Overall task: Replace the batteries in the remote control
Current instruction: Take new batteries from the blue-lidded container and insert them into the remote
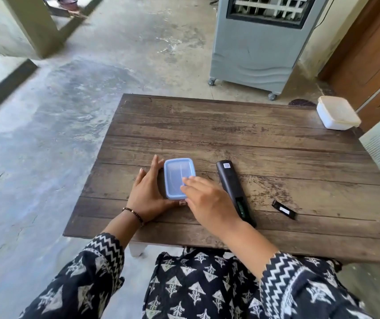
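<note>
Two bare hands are resting around a small rounded-rectangular plastic box [179, 178] with a translucent blue lid, lying on a weathered, grooved wooden-plank worktop [242, 134]. Left hand [148, 192], fingers extended and together, is pressing flat against the box's left side, thumb lying along its near edge. Right hand [207, 199], fingers loosely spread, is lying on the lid, gripping nothing. Just right of the box, a slim black remote control [234, 188] is lying face down, its battery bay uncovered. Its detached flat black cover [284, 209] is sitting apart, farther right. Near the far right corner, a squarish white lidded container [336, 116] is standing.
</note>
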Tool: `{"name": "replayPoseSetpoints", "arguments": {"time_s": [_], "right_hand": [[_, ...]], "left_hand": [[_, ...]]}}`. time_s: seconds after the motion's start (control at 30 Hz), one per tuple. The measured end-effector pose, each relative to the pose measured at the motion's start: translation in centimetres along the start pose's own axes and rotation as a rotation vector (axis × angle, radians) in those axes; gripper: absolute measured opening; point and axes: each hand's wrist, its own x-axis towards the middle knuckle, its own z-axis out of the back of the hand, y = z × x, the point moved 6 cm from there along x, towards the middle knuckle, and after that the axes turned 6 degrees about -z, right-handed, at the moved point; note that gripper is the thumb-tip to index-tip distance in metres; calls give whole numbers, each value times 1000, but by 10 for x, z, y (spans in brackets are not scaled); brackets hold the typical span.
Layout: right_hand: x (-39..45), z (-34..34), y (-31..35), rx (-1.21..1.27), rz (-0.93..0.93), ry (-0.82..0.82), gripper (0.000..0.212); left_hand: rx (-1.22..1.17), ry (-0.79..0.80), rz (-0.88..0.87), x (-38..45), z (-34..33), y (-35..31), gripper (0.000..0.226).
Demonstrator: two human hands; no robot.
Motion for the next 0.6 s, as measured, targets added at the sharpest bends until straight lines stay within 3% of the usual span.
{"name": "replayPoseSetpoints", "arguments": {"time_s": [0.1,0.2,0.37,0.6], "right_hand": [[-10,3,6,19,1,-10,32],[-21,2,12,7,25,29,35],[-22,-3,14,-120,46,149,60],[-6,4,17,-307,112,265,49]], "left_hand": [[-58,5,-67,-6,-3,2,138],[-127,2,-87,-18,-4,6,129],[-178,-1,-95,-26,-4,7,111],[-22,-32,-103,-26,-1,-2,114]]}}
